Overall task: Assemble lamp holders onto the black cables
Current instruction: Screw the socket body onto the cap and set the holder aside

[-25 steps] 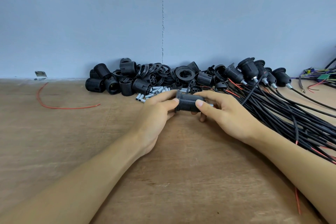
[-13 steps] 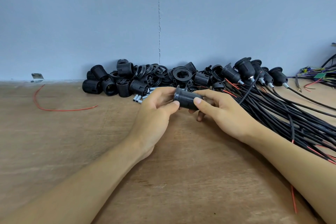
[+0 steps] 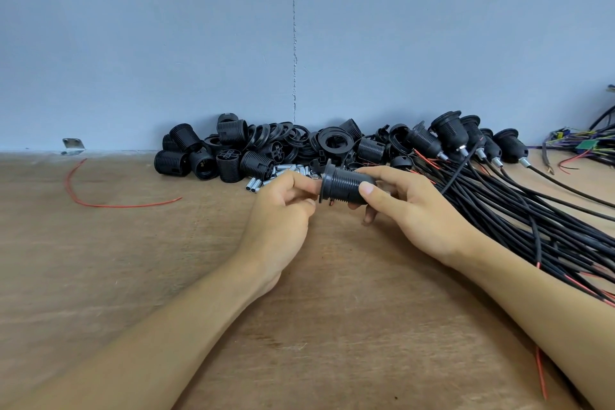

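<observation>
A wooden desk (image 3: pixel 133 276) with rough, streaked grain runs back to a blue-grey wall. Along its far edge lies a heap of black plastic lamp holders (image 3: pixel 253 153), ribbed cylinders mixed with loose rings. Small shiny metal tubes (image 3: pixel 283 173) are spilled just in front. Toward the far right corner, smooth round black cables (image 3: pixel 532 210) fan out in a thick bundle, several ending in fitted holders. A thin red wire (image 3: pixel 100 203) curls near the far left edge. Any lettering is too small to read. Over the desk's middle, the right hand (image 3: pixel 412 210) grips a threaded lamp holder (image 3: pixel 344 185) (flange pointing left) between thumb and fingers; the left hand (image 3: pixel 283 220), fingers curled, pinches its flanged end
</observation>
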